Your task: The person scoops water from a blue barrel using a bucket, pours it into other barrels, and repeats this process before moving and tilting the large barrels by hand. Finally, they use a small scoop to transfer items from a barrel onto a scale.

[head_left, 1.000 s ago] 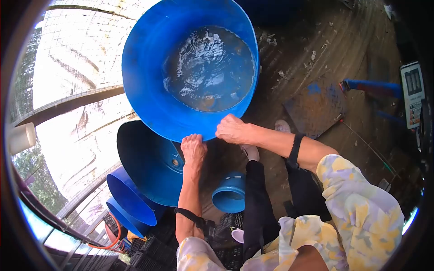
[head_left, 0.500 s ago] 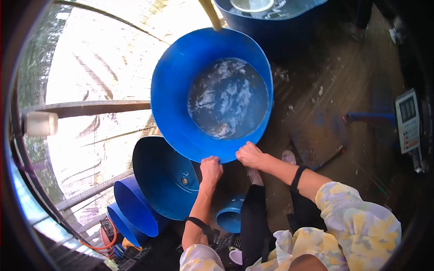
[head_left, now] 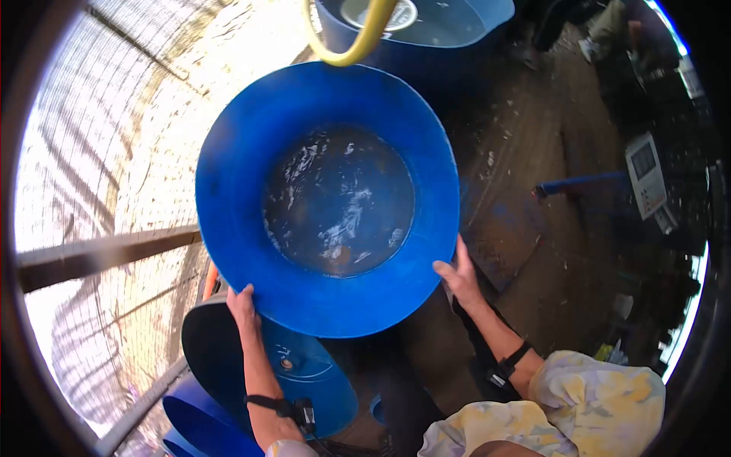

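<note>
A large round blue tub [head_left: 327,308] fills the middle of the view, with shallow, murky, rippling water [head_left: 335,206] at its bottom. My left hand [head_left: 243,307] is closed on the tub's near-left rim, the thumb on top. On the near-right side, my right hand [head_left: 461,280] grips the rim, its thumb on the inner side and the other fingers along the outer wall. A thick yellow hose [head_left: 346,53] curves over the tub's far edge. Below my left forearm, a second blue tub [head_left: 320,381] with a plug hole lies tilted on its side.
Another blue tub [head_left: 487,19] with water and a pale round strainer [head_left: 384,15] stands beyond. More blue tubs [head_left: 202,415] lean at lower left, beside mesh fencing and a wooden rail [head_left: 114,255]. A digital scale display [head_left: 647,175] stands right; a person's leg [head_left: 605,27] shows far right.
My hands have moved apart from the tub's near edge to its two sides. The tub appears larger and nearer, and its water has spread more evenly. The yellow hose now shows a curve.
</note>
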The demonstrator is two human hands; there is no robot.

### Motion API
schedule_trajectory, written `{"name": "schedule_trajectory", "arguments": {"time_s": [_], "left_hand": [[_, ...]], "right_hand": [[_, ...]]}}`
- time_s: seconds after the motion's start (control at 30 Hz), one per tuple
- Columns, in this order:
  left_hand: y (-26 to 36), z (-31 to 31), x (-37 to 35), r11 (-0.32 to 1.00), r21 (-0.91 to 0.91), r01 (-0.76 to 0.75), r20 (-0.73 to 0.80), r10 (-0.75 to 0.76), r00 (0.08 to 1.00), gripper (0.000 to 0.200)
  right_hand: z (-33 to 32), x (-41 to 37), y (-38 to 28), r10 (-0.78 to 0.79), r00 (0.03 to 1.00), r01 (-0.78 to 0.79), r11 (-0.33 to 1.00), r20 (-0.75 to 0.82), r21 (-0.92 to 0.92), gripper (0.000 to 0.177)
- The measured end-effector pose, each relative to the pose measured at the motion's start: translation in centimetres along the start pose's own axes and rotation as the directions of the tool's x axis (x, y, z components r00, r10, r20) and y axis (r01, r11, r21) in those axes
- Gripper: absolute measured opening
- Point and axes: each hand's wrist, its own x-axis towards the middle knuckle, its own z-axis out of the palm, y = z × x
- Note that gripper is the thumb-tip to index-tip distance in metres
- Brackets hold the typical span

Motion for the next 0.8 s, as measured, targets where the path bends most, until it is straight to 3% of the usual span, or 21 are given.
{"name": "schedule_trajectory", "arguments": {"time_s": [0.03, 0.07, 0.1, 0.13, 0.17, 0.2, 0.27, 0.4, 0.5, 0.8], "left_hand": [[0.4, -1.0, 0.1, 0.989, 0.023, 0.149, 0.047, -0.150, 0.988, 0.042], [2.5, 0.6, -1.2, 0.989, 0.094, 0.114, 0.054, -0.119, 0.991, 0.044], [1.9, 0.3, 0.0, 0.969, 0.198, 0.148, -0.027, -0.146, 0.989, 0.046], [0.9, -0.1, 2.0, 0.946, 0.306, 0.108, -0.133, -0.070, 0.989, 0.045], [0.1, -1.1, 2.9, 0.902, 0.325, 0.285, -0.311, -0.182, 0.933, 0.040], [-0.4, -1.3, 3.0, 0.889, 0.376, 0.260, -0.366, -0.115, 0.924, 0.032], [0.0, 0.2, 1.6, 0.873, 0.437, 0.216, -0.355, -0.053, 0.934, 0.025], [1.3, 0.7, 1.4, 0.840, 0.496, 0.222, -0.349, -0.041, 0.936, 0.020], [1.1, 2.4, 0.4, 0.855, 0.461, 0.238, -0.375, -0.056, 0.926, 0.022], [-1.6, 9.3, -3.3, 0.932, 0.285, 0.226, -0.434, -0.085, 0.897, 0.027]], "right_hand": [[2.0, 0.5, -0.8, -0.004, 0.997, 0.007, 0.999, -0.078, 0.037, 0.077], [3.5, 1.0, -1.4, -0.011, 0.986, 0.025, 0.996, -0.166, 0.084, 0.076], [3.9, 1.2, -0.4, 0.000, 0.970, 0.029, 0.993, -0.242, 0.114, 0.076], [4.1, 1.4, 0.7, 0.049, 0.954, 0.012, 0.980, -0.295, 0.200, 0.073], [3.9, 1.5, 2.0, 0.105, 0.936, -0.005, 0.959, -0.336, 0.284, 0.073], [3.8, 1.3, -0.2, 0.290, 0.895, -0.170, 0.924, -0.338, 0.342, 0.073], [4.2, 2.0, -0.5, 0.256, 0.868, -0.181, 0.961, -0.425, 0.208, 0.073], [4.1, 3.2, -0.5, 0.171, 0.839, -0.112, 0.983, -0.517, 0.143, 0.073], [2.3, 5.9, -1.9, 0.039, 0.870, -0.078, 0.995, -0.492, -0.060, 0.068], [-2.6, 14.9, -3.8, -0.154, 0.891, 0.040, 0.964, -0.427, -0.264, 0.056]]}}
